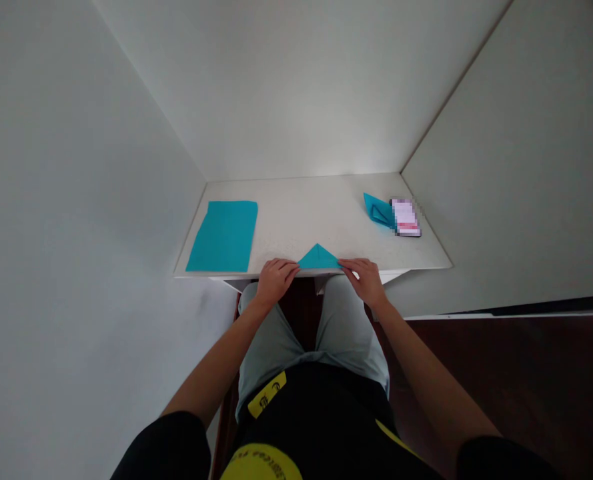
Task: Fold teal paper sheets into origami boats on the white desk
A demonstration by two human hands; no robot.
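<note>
A blue sheet of paper folded into a low triangle (318, 258) lies at the front edge of the white shelf, its peak pointing away from me and a crease running down its middle. My left hand (276, 277) pinches the left corner between thumb and fingers. At the right corner, my right hand (363, 277) does the same. Both hands rest by the shelf's front edge, about level with each other. The fingertips partly cover the two corners.
Flat blue paper (225, 237) lies on the left of the white shelf (306, 207). Toward the right sit a folded blue paper boat (379, 212) and a phone (406, 218) with a blurred screen, overlapping it. Walls enclose the shelf at the left, back and right.
</note>
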